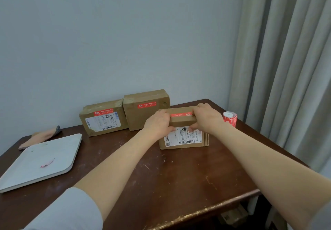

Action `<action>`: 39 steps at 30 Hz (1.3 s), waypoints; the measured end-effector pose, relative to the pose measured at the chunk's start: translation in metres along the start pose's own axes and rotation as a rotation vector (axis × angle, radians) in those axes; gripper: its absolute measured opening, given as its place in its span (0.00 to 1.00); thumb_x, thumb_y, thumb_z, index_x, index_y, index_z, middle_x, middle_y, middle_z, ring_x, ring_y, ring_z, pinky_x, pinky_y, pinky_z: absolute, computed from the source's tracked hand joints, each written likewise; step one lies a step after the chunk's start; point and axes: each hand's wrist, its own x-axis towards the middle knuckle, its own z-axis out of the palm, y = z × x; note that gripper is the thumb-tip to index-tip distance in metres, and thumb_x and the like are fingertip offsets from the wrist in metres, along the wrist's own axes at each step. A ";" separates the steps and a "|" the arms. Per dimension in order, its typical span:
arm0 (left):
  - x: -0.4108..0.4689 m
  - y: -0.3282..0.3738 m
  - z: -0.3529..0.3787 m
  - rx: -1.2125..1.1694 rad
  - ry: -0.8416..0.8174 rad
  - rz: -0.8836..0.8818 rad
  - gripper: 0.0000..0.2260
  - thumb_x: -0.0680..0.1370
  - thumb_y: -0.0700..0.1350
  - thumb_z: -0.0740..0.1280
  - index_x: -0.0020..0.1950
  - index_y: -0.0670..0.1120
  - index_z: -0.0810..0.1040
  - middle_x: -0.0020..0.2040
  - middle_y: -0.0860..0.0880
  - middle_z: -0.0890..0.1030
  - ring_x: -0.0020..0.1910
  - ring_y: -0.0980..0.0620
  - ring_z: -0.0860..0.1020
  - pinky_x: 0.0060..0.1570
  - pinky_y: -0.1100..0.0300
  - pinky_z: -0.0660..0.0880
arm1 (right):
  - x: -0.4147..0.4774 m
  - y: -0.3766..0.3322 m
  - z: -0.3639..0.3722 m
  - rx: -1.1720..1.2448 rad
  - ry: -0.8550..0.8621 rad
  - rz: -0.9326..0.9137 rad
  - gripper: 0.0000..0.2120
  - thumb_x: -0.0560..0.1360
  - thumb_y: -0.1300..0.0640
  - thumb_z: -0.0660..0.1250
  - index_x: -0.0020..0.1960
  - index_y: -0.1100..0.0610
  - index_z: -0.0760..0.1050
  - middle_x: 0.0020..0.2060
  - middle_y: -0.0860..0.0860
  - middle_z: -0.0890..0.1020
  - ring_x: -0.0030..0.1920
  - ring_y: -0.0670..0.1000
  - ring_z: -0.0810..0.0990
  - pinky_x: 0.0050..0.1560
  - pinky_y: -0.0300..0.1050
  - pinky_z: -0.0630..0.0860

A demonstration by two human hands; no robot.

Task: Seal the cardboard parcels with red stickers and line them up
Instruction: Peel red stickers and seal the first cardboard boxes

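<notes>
Three cardboard parcels stand on edge on the brown table (179,176). The nearest parcel (184,139) has a white shipping label on its front and a red sticker (180,114) along its top edge. My left hand (158,124) grips its upper left corner. My right hand (206,117) grips its upper right corner, thumb on the front face. Behind, the left parcel (103,120) and the middle parcel (145,109) lean against the wall side by side, each with a red sticker on it. A roll of red stickers (230,118) stands just right of my right hand.
A white tray (41,161) with a scrap of pink paper (47,163) lies at the table's left. A folded pink cloth (43,135) sits behind it. Grey curtains (286,68) hang at the right. The table's front edge is chipped.
</notes>
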 end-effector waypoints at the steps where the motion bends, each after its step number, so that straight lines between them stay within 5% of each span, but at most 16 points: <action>1: -0.001 0.000 -0.002 -0.040 0.006 -0.009 0.28 0.74 0.59 0.67 0.67 0.44 0.70 0.65 0.48 0.72 0.61 0.49 0.72 0.59 0.53 0.72 | -0.001 0.001 0.000 -0.002 0.017 0.011 0.33 0.66 0.40 0.74 0.65 0.55 0.70 0.61 0.52 0.72 0.64 0.54 0.68 0.58 0.49 0.71; 4: -0.004 -0.006 -0.009 -0.196 0.091 -0.083 0.31 0.76 0.61 0.63 0.72 0.44 0.66 0.71 0.47 0.68 0.69 0.49 0.67 0.66 0.52 0.67 | -0.004 0.011 -0.002 0.166 0.069 0.107 0.40 0.67 0.36 0.71 0.72 0.55 0.66 0.68 0.55 0.67 0.69 0.57 0.65 0.66 0.53 0.68; 11: -0.004 -0.012 -0.029 -0.543 0.016 -0.455 0.25 0.81 0.52 0.58 0.74 0.38 0.62 0.71 0.42 0.69 0.66 0.45 0.72 0.62 0.56 0.67 | -0.001 0.023 -0.011 0.532 0.046 0.326 0.25 0.80 0.49 0.60 0.72 0.60 0.64 0.66 0.58 0.73 0.63 0.59 0.73 0.56 0.48 0.71; 15: -0.003 -0.007 -0.023 -0.700 -0.051 -0.496 0.25 0.80 0.51 0.60 0.75 0.42 0.61 0.69 0.44 0.70 0.58 0.47 0.73 0.57 0.55 0.74 | -0.002 0.019 -0.009 0.586 -0.055 0.319 0.27 0.76 0.47 0.65 0.70 0.60 0.65 0.63 0.55 0.75 0.60 0.55 0.75 0.50 0.43 0.69; 19: -0.004 -0.002 -0.018 -0.750 -0.103 -0.501 0.26 0.78 0.51 0.64 0.73 0.44 0.63 0.63 0.46 0.74 0.55 0.50 0.73 0.50 0.56 0.76 | -0.005 0.017 -0.004 0.564 -0.139 0.288 0.37 0.70 0.52 0.75 0.72 0.59 0.61 0.64 0.55 0.74 0.63 0.55 0.73 0.54 0.44 0.71; 25: 0.000 -0.010 -0.029 -0.885 -0.040 -0.533 0.31 0.74 0.59 0.66 0.71 0.44 0.66 0.60 0.47 0.78 0.55 0.48 0.77 0.49 0.54 0.76 | -0.002 0.018 -0.014 0.636 0.071 0.307 0.32 0.73 0.48 0.71 0.72 0.58 0.64 0.63 0.55 0.76 0.62 0.56 0.75 0.58 0.49 0.72; 29: 0.002 -0.018 -0.043 -1.115 0.033 -0.587 0.29 0.70 0.61 0.69 0.65 0.45 0.73 0.56 0.48 0.81 0.56 0.47 0.77 0.58 0.49 0.73 | 0.005 0.018 -0.026 0.678 0.106 0.399 0.26 0.73 0.38 0.67 0.61 0.57 0.71 0.51 0.52 0.79 0.52 0.56 0.80 0.54 0.50 0.76; 31: 0.001 -0.018 -0.049 -1.212 0.037 -0.584 0.25 0.71 0.59 0.69 0.64 0.49 0.75 0.55 0.49 0.82 0.54 0.47 0.78 0.51 0.51 0.75 | 0.006 0.019 -0.027 0.697 0.101 0.426 0.24 0.72 0.37 0.66 0.54 0.57 0.73 0.46 0.51 0.81 0.48 0.55 0.81 0.54 0.53 0.78; 34: -0.005 -0.017 -0.054 -1.322 -0.044 -0.566 0.17 0.74 0.56 0.67 0.60 0.52 0.77 0.51 0.50 0.84 0.48 0.49 0.81 0.41 0.57 0.75 | 0.009 0.020 -0.023 0.806 0.091 0.468 0.22 0.72 0.39 0.67 0.48 0.59 0.78 0.44 0.53 0.83 0.44 0.55 0.82 0.52 0.53 0.80; 39: -0.012 -0.017 -0.052 -1.331 -0.116 -0.589 0.07 0.75 0.53 0.66 0.49 0.52 0.77 0.47 0.49 0.79 0.46 0.49 0.78 0.53 0.51 0.74 | 0.007 0.020 -0.021 1.008 0.102 0.557 0.15 0.74 0.47 0.68 0.35 0.57 0.73 0.33 0.51 0.79 0.32 0.52 0.77 0.37 0.46 0.77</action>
